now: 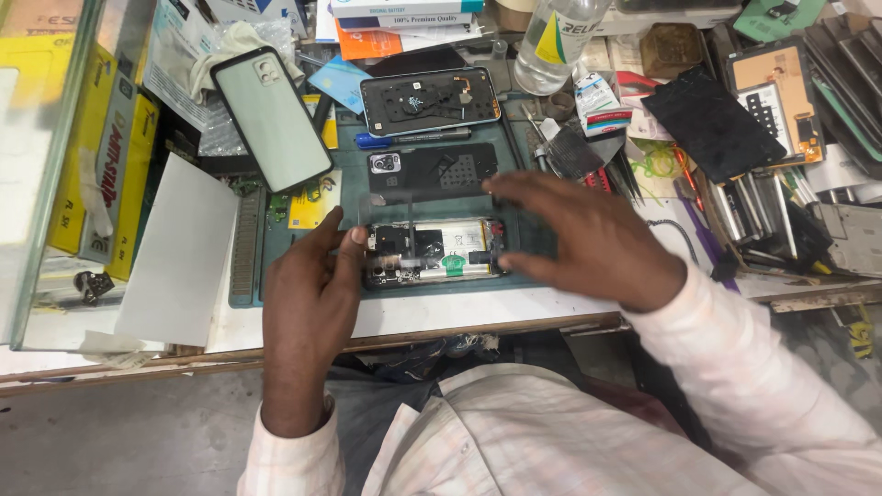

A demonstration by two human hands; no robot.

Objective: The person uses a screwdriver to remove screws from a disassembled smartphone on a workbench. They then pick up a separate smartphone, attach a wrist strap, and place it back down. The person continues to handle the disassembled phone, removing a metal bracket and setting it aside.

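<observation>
An opened phone (pixel 432 251) lies on a dark green work mat (pixel 528 241), its battery and circuit board exposed. My left hand (pixel 312 294) grips the phone's left end, thumb and fingers at its edge. My right hand (pixel 588 239) holds the right end, fingers spread over the edge. Between the two hands a thin clear sheet seems to be held just above the phone; it is hard to make out. Just behind lies a dark back cover (pixel 432 172) with a camera cut-out, and behind that a blue-framed phone shell (pixel 430 99).
A phone in a clear case (pixel 271 118) lies tilted at the left. A white sheet (pixel 179 248), yellow boxes (pixel 119 174), a clear bottle (pixel 556 41), a blue pen (pixel 413 139), tweezers and several loose screens and parts (pixel 763 138) crowd the bench. A glass panel (pixel 41 165) stands at far left.
</observation>
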